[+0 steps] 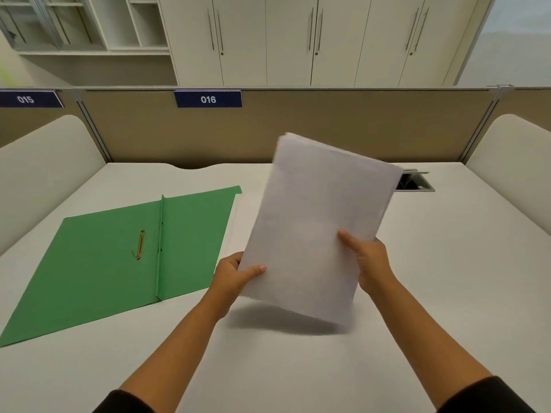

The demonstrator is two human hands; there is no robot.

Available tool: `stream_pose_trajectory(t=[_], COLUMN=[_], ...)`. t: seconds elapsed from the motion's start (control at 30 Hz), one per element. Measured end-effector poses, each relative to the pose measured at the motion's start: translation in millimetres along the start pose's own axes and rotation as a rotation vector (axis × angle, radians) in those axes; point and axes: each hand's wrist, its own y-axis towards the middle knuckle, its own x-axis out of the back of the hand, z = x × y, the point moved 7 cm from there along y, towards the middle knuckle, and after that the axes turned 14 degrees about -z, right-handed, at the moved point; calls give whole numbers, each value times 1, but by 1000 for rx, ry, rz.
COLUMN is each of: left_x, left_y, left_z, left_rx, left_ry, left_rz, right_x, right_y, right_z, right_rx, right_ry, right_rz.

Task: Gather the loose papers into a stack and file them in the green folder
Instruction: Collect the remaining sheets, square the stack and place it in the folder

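Note:
A stack of white papers is held tilted above the desk, its lower edge lifted off the surface and casting a shadow. My left hand grips the stack's lower left edge, thumb on the front. My right hand grips its right edge, thumb on the front too. The green folder lies open and flat on the desk to the left of the stack, with a brass fastener on its left leaf near the spine. Another white sheet seems to lie flat just right of the folder, mostly hidden behind the stack.
The white desk is fenced by a tan partition at the back, with padded side panels left and right. An open cable hatch sits in the desk at the back right. Cabinets stand behind the partition.

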Motion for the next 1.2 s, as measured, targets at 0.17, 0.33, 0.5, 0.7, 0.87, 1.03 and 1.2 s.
stream_pose_trajectory(t=[0.17,0.33,0.5,0.7,0.87,1.03,1.2], left_x=[3,-44,-35,9,27,22,30], left_y=[-5,-53,-53,-27,-10,-4,-5], left_z=[25,60,77,74,75,67,66], left_rx=[253,518,677,717,719,614,512], left_ry=[-305,-369,-206,70,149,90,152], left_rz=[-99,-25,-70,89,67,-99,-200], right_x=[26,26,54,124,106,67,70], right_y=[-6,-43,-36,5,7,1,-7], right_z=[-67,-118,-119,-75,-54,-60,-66], right_rx=[-431,-643,-678,-538,-399,-115,-158], right_ry=[111,203,228,-152,-554,-862,-721], right_rz=[-120,-160,-252,-274,-7,-55,-41])
